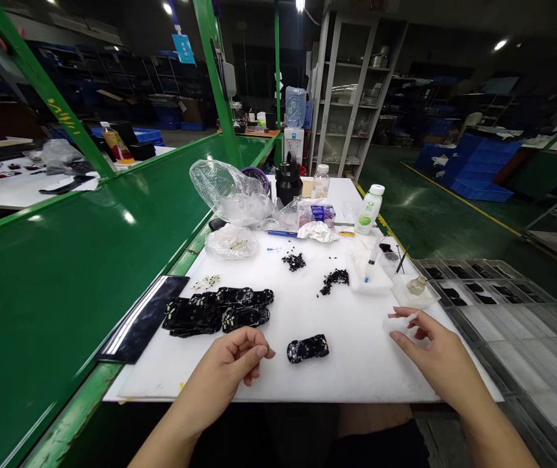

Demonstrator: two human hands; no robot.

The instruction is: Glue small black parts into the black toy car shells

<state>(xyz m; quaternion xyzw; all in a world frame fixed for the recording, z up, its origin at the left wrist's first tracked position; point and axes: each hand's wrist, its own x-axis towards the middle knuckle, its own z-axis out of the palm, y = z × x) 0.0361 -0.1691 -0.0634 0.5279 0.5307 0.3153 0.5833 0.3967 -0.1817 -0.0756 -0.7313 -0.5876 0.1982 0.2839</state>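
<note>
My left hand is closed in a pinch over the white work surface. Whatever lies between its thumb and forefinger is too small to make out. Just right of its fingertips lies a small black toy car body. Behind that hand sits a cluster of similar black car bodies, some touching one another. My right hand is held open at the right side of the surface, thumb and fingers apart, with nothing seen between them. Nearest to it is a small white tray with a crumpled beige lump.
Small black pieces lie in two piles. A syringe leans in a white dish. Plastic bags, a black flask and a white bottle stand behind. Compartment trays flank the right; a green conveyor the left.
</note>
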